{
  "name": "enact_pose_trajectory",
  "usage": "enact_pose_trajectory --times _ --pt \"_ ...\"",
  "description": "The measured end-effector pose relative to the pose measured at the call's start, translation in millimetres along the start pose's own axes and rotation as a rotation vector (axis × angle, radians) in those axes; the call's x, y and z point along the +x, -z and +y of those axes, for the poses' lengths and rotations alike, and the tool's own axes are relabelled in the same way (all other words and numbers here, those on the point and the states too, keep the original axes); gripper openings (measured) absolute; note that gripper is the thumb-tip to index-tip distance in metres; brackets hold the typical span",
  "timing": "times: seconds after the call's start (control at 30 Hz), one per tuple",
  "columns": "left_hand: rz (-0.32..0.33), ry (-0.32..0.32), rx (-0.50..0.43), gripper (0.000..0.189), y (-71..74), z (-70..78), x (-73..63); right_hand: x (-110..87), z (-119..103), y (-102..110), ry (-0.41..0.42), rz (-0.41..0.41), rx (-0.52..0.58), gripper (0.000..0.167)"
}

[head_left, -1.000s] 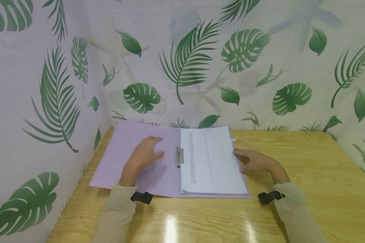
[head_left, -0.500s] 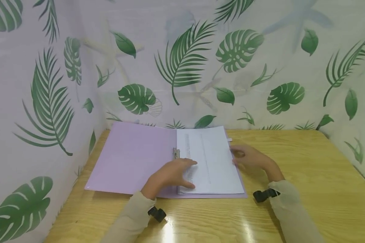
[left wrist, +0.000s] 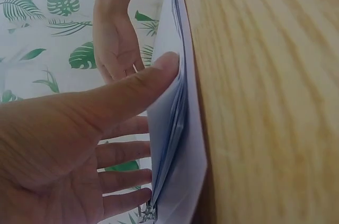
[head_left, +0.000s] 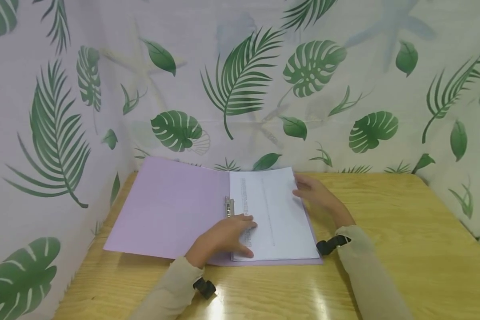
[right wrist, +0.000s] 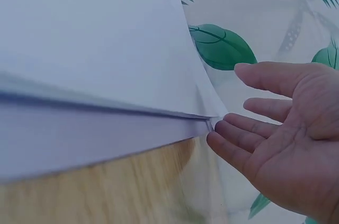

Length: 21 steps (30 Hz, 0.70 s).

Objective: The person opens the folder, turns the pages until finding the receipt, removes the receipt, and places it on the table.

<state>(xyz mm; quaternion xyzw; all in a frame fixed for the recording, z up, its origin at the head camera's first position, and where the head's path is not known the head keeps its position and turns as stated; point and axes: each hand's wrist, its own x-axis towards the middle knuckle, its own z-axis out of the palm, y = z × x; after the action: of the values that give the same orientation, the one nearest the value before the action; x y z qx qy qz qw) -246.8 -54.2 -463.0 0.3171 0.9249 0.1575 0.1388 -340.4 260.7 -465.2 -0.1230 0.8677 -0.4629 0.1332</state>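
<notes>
A purple folder [head_left: 176, 209] lies spread flat on the table, with a stack of white printed paper [head_left: 280, 213] on its right half. The metal clip [head_left: 230, 207] sits at the fold by the stack's left edge. My left hand [head_left: 222, 238] is over the lower left of the paper, fingers spread; its thumb [left wrist: 167, 65] touches the sheets near the bottom edge in the left wrist view. At the upper right edge of the stack is my right hand [head_left: 318, 193]. In the right wrist view its fingers [right wrist: 238, 139] extend beside the paper's corner, pinching nothing.
The wooden table [head_left: 384, 249] extends to the right and in front of the folder. A leaf-printed cloth [head_left: 240, 89] hangs behind and to the left, close to the folder's back edge. Black wrist straps [head_left: 204, 288] circle both sleeves.
My left hand has moved right, from above the folder's left cover onto the paper. My right hand has moved up along the paper's right edge, its fingers opening out.
</notes>
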Motion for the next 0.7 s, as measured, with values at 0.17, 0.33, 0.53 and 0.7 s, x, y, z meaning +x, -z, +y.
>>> enact_pose_trajectory --times 0.17,0.33,0.53,0.7 --pt "0.004 -0.001 -0.003 0.080 0.2 -0.6 -0.7 10.0 5.1 1.4 -0.010 0.016 0.039 0.073" --pt "0.017 -0.011 -0.006 0.080 -1.1 0.3 -1.3 14.5 9.9 2.1 -0.017 0.019 0.071 0.074" --pt "0.009 -0.006 0.003 0.080 -2.0 1.6 -2.3 14.0 9.2 0.4 -0.023 0.012 0.094 0.075" --pt "0.013 0.003 0.020 0.081 -0.9 1.1 -1.6 14.1 6.8 -0.2 0.005 0.038 0.110 0.070"
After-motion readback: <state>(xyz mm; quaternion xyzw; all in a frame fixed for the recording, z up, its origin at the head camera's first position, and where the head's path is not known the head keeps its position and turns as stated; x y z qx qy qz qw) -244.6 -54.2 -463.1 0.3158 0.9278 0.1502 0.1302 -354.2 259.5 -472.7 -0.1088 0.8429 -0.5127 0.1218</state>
